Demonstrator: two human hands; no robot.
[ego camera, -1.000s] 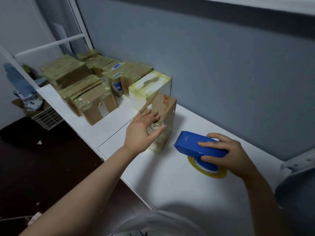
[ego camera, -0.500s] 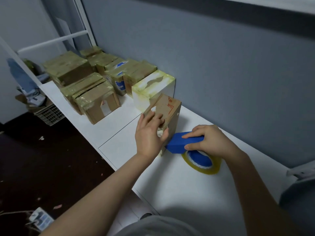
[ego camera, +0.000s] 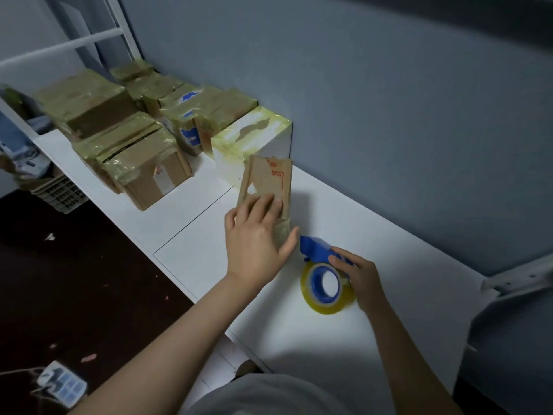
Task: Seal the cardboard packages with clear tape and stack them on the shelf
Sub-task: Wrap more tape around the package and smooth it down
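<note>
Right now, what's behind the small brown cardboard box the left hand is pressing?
A white box banded with yellowish tape stands just behind the small brown cardboard box. The brown box covers its lower corner, so whether they touch is hidden.

In front of you is a blue-grey wall. A long white shelf runs along it. The floor to your left is dark with little scraps.
</note>
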